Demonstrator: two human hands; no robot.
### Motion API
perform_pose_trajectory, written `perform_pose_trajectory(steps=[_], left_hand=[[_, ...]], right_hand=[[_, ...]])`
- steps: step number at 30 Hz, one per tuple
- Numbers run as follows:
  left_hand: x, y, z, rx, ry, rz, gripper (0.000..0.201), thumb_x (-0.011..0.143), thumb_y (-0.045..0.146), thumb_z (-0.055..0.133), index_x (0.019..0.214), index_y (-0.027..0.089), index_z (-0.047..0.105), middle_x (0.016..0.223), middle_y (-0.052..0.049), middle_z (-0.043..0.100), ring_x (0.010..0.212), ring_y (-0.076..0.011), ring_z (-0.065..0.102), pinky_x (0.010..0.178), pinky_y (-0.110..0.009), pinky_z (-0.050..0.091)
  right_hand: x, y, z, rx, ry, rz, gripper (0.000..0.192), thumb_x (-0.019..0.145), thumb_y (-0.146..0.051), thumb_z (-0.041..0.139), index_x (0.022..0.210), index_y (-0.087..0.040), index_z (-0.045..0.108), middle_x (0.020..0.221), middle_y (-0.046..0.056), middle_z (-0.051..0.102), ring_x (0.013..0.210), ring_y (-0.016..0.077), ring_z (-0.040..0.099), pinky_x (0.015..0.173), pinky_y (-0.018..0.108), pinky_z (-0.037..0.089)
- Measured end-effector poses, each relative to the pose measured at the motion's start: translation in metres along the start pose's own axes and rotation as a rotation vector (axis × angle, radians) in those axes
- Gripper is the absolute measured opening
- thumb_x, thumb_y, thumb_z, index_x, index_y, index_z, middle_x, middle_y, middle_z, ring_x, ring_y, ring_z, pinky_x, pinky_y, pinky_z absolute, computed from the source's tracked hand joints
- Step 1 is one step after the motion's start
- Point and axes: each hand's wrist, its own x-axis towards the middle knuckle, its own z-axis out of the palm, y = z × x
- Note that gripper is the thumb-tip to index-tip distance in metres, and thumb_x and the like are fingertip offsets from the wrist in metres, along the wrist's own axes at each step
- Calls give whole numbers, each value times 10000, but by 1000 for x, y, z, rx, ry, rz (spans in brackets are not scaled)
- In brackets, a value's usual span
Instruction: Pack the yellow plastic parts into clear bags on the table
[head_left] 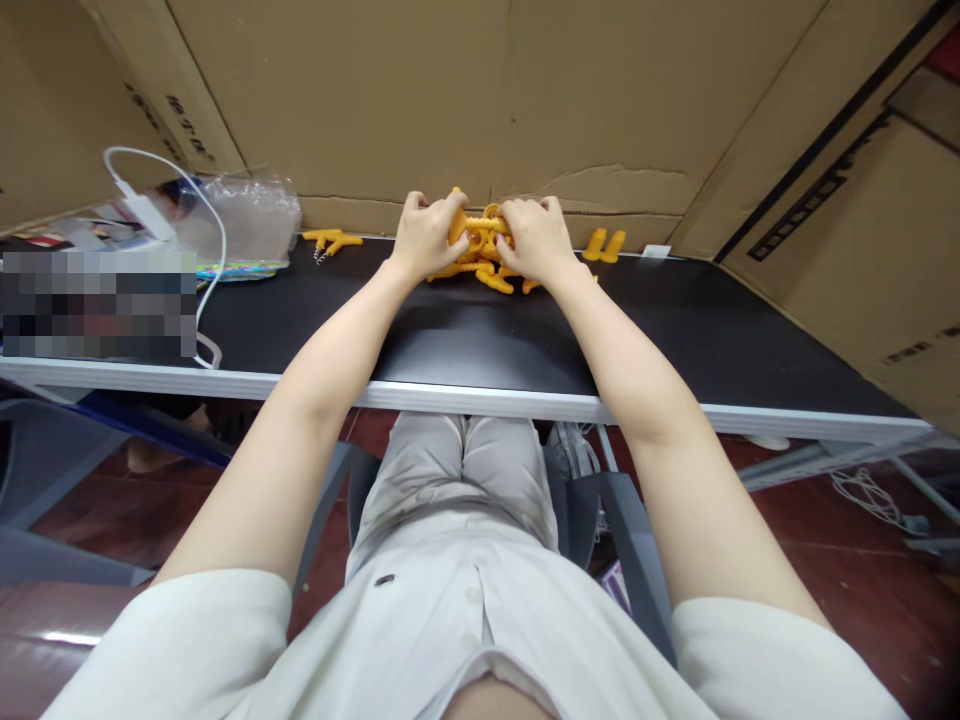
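Behind the table, we have a tall wall of brown cardboard panels point(480, 100). In front of it runs our long black tabletop with a silver metal edge point(480, 340). At its left, we see a crumpled clear plastic bag point(259, 215). Near the table's back edge, at the middle, is a jumbled cluster of bright yellow plastic parts point(493, 282), between and below our hands. Our left hand point(429, 235) and right hand point(536, 238) are curled, thumbs in, pinching a ribbed yellow plastic bar point(484, 224) at its two ends; we cannot tell whether it touches the tabletop. Left of them lie yellow branching plastic pieces with metal spirals point(330, 239); to the right stand two tapered yellow plastic pegs point(613, 246), near a small flat white tag point(656, 252).
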Motion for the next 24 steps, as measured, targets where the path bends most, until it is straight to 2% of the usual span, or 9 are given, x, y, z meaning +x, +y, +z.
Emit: perform_pose_trajectory(steps=[7,12,17,20,24], left_hand=[[0,1,0,22,19,10,441,937,339,600,1361,238,667,1170,-132,809,1112,-387,768,1181,-620,444],[0,5,-3,-1,1,-1,451,939,344,601,1376,253,669,1167,-117,812,1150,-386,761,1196,-602,432],[-1,10,-11,-42,-39,-68,458,928,328,602,1375,269,681,1156,-130,810,1208,-407,743,1210,-616,400],[-2,11,-15,-84,-20,-85,490,892,313,600,1371,265,694,1114,-129,815,1203,-412,740,1211,-632,397],[-3,9,-14,-98,-12,-94,517,863,306,608,1369,262,701,1113,-132,820,1209,-406,735,1215,-621,398]], right_hand=[[0,5,2,16,36,-16,399,1051,-247,408,1374,-144,617,1357,207,705,1307,413,636,1153,620,403],[2,6,6,52,46,5,418,1054,-253,401,1411,-136,583,1330,200,703,1304,419,649,1133,617,423],[-2,2,0,84,-19,-1,443,1073,-290,385,1440,-136,579,1427,230,692,1355,427,628,1161,611,415],[-2,2,1,129,-57,-39,478,1094,-298,337,1473,-132,576,1489,246,678,1400,422,603,1179,614,402],[0,3,6,142,-61,-51,475,1109,-300,310,1440,-131,606,1451,255,699,1396,425,607,1170,625,392]])
